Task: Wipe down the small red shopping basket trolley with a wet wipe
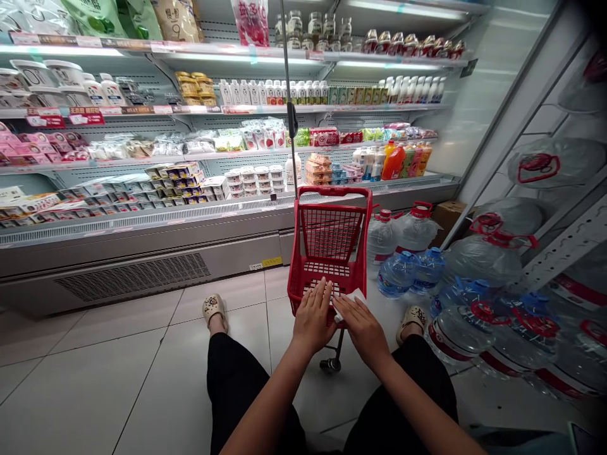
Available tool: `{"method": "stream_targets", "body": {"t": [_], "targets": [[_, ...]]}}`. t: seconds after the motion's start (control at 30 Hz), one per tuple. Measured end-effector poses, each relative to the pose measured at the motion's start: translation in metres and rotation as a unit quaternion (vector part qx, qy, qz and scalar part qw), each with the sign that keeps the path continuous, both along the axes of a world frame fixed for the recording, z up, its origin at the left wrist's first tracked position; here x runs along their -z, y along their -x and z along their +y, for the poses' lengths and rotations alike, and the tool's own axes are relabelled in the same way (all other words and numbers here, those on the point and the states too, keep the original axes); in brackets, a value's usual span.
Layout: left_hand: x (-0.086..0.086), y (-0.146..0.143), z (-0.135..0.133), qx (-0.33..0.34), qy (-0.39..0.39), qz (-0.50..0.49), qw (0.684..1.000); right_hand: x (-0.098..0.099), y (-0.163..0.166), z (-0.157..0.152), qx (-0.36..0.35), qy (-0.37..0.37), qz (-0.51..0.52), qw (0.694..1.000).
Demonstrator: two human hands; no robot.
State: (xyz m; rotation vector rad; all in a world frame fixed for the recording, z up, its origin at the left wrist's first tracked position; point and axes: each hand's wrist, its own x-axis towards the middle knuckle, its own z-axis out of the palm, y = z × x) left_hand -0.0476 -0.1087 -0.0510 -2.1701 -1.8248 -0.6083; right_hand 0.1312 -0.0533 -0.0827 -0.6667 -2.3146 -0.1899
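The left hand (312,319) has flat, outstretched fingers, the right hand (361,327) holds a white tissue (357,295) beneath its fingers, and a red shopping cart (331,234) stands below both.

We saw a smooth plastic cart (331,234), a matt, paper-like wipe (357,295), a glossy tiled floor (137,379), shiny clear plastic bottles (486,262) and matt cloth trousers (244,382).
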Motion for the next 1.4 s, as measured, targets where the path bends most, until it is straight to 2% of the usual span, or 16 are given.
{"method": "stream_targets", "body": {"t": [0.1,0.23,0.3,0.43,0.53,0.6,0.67,0.73,0.83,0.9,1.03,1.17,1.27,1.4], "targets": [[-0.006,0.017,-0.004,0.036,0.009,0.032,0.999,-0.003,-0.018,0.011,0.001,-0.019,-0.034,0.999],[-0.011,0.041,-0.006,0.001,0.005,0.042,0.999,-0.001,-0.052,0.024,0.065,-0.013,-0.023,0.998],[-0.011,0.043,-0.006,-0.01,0.009,0.033,0.999,0.001,-0.058,0.024,0.082,-0.005,-0.011,0.997],[-0.006,0.034,-0.004,-0.006,0.015,0.022,1.0,0.005,-0.03,0.012,0.075,-0.01,-0.002,0.997],[-0.004,0.028,-0.003,-0.003,0.014,0.022,1.0,0.003,0.005,0.0,0.045,-0.025,0.004,0.999],[-0.003,0.028,-0.003,-0.004,0.011,0.021,1.0,0.0,0.016,-0.004,0.024,-0.035,0.001,0.999],[-0.004,0.03,-0.004,-0.006,0.009,0.021,1.0,0.0,0.01,-0.004,0.014,-0.041,-0.011,0.999],[-0.004,0.032,-0.005,-0.007,0.008,0.022,1.0,0.003,-0.01,0.0,0.022,-0.039,-0.028,0.999],[-0.004,0.028,-0.006,-0.001,0.007,0.019,1.0,0.011,-0.045,0.004,0.066,-0.032,-0.026,0.997],[-0.003,0.022,-0.005,0.002,0.006,0.017,1.0,0.015,-0.054,0.005,0.091,-0.028,-0.006,0.995],[0.001,0.009,-0.001,-0.01,0.005,0.011,1.0,0.017,-0.026,0.001,0.079,-0.029,0.015,0.996],[0.0,0.011,0.004,-0.028,0.008,0.005,1.0,0.012,0.008,0.004,0.034,-0.051,0.011,0.998],[-0.005,0.019,0.006,-0.028,0.017,0.012,0.999,0.008,0.007,0.013,0.001,-0.052,-0.02,0.998],[-0.01,0.022,0.005,-0.008,0.021,0.016,1.0,0.007,-0.019,0.027,-0.009,-0.044,-0.036,0.998]]}}
